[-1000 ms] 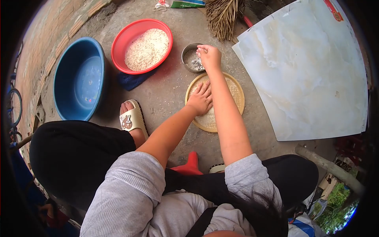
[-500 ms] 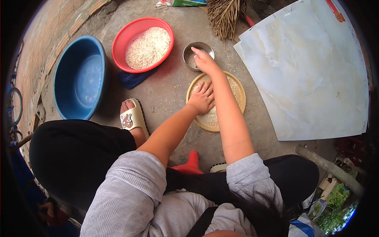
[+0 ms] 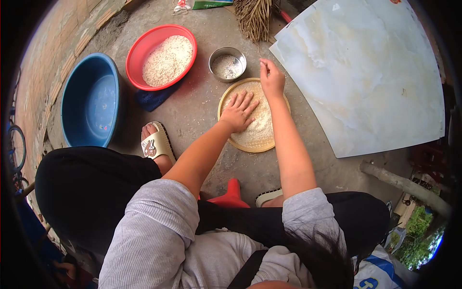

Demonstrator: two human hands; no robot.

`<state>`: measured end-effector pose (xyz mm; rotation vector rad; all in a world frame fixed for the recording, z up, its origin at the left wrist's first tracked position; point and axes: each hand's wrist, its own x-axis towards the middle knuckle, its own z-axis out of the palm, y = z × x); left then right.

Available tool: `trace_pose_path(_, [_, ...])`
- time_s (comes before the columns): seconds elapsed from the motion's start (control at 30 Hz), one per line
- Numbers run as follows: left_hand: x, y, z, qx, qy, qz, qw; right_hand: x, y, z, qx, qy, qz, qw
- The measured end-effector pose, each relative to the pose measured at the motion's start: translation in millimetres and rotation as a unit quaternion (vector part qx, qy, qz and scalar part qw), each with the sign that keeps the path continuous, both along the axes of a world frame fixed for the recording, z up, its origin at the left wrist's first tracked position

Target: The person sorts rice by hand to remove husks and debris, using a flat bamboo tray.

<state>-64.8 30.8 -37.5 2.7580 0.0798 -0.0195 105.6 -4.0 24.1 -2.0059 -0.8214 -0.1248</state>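
A round yellow tray (image 3: 224, 103) lies on the ground with a layer of pale, rice-like grains (image 3: 261, 126) across it. My left hand (image 3: 239, 111) rests palm down on the grains, fingers spread. Over the tray's far right rim is my right hand (image 3: 272, 81), its fingers pinched together; whatever they may hold is too small to make out. Just beyond the tray stands a small metal bowl (image 3: 212, 67) with some grains in the bottom.
A red basin (image 3: 134, 62) heaped with pale grains stands at the far left, partly over a dark blue cloth (image 3: 150, 100). Nearer is a blue tub (image 3: 90, 108). Large marbled sheets (image 3: 370, 82) lie on the right, and a dried-frond broom (image 3: 252, 21) at the back.
My right hand has moved from over the metal bowl to the right, above the tray's far right edge. My left hand stays flat on the grains. The view has shifted slightly.
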Motion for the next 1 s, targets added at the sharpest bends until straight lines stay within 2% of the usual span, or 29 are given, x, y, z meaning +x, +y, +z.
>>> trace_pose_path(0.1, [0.7, 0.6, 0.3, 0.004, 0.005, -0.003, 1.000, -2.3, -43.0, -15.8, -0.066, 0.045, -0.006, 0.997])
trace_pose_path(0.17, [0.3, 0.9, -2.1, 0.002, 0.007, -0.003, 1.000, -9.5, -64.0, -30.1, 0.000, 0.192, 0.048, 0.980])
trace_pose_path(0.2, [-0.2, 1.6, -1.2, -0.006, 0.016, -0.005, 1.000, -13.4, -72.0, -30.0, -0.012, 0.135, 0.050, 0.990])
trace_pose_path(0.23, [-0.3, 2.1, -0.7, -0.006, 0.015, -0.007, 1.000, -16.0, -80.0, -29.6, -0.012, 0.133, 0.049, 0.990])
trace_pose_path(0.3, [0.7, 2.3, 0.1, 0.000, 0.028, -0.005, 1.000, -21.4, -96.9, -27.3, -0.080, 0.015, 0.000, 0.997])
trace_pose_path(0.43, [1.3, 4.3, 0.4, -0.032, 0.010, 0.004, 0.999, -41.1, -123.8, -22.7, -0.149, 0.009, -0.028, 0.988])
trace_pose_path(0.47, [-0.6, 2.3, -0.1, -0.026, -0.063, 0.021, 0.997, -47.9, -127.7, -22.5, -0.163, -0.014, -0.016, 0.986])
trace_pose_path(0.5, [-1.1, 0.3, -0.7, -0.026, -0.066, 0.019, 0.997, -55.3, -130.9, -22.5, -0.177, -0.035, -0.004, 0.984])
trace_pose_path(0.57, [-1.9, -2.9, -0.9, -0.068, -0.085, 0.035, 0.993, -66.7, -138.5, -33.5, -0.185, -0.019, 0.010, 0.983])
trace_pose_path(0.6, [-4.1, -6.2, 1.2, -0.060, -0.144, 0.031, 0.987, -71.9, -141.5, -38.4, -0.189, -0.030, 0.024, 0.981])
trace_pose_path(0.63, [-4.4, -8.6, 3.3, -0.058, -0.145, 0.029, 0.987, -76.2, -143.8, -43.3, -0.193, -0.040, 0.037, 0.980])
trace_pose_path(0.7, [-1.8, -15.4, 6.8, -0.078, -0.030, 0.023, 0.996, -81.2, -145.7, -51.6, -0.181, -0.046, 0.017, 0.982])
trace_pose_path(0.77, [7.1, -22.6, 9.7, -0.112, -0.036, 0.051, 0.992, -83.6, -145.6, -58.4, -0.182, 0.018, -0.037, 0.982])
trace_pose_path(0.83, [18.3, -30.2, 15.3, -0.149, -0.043, 0.080, 0.985, -86.3, -145.9, -61.3, -0.177, 0.013, -0.058, 0.982])
trace_pose_path(0.9, [29.5, -33.1, 17.5, -0.162, -0.132, 0.041, 0.977, -87.2, -149.0, -60.9, -0.171, 0.005, -0.078, 0.982])
trace_pose_path(1.0, [38.3, -34.1, 11.4, -0.132, -0.188, 0.001, 0.973, -89.4, -150.6, -56.3, -0.180, 0.024, -0.126, 0.975])
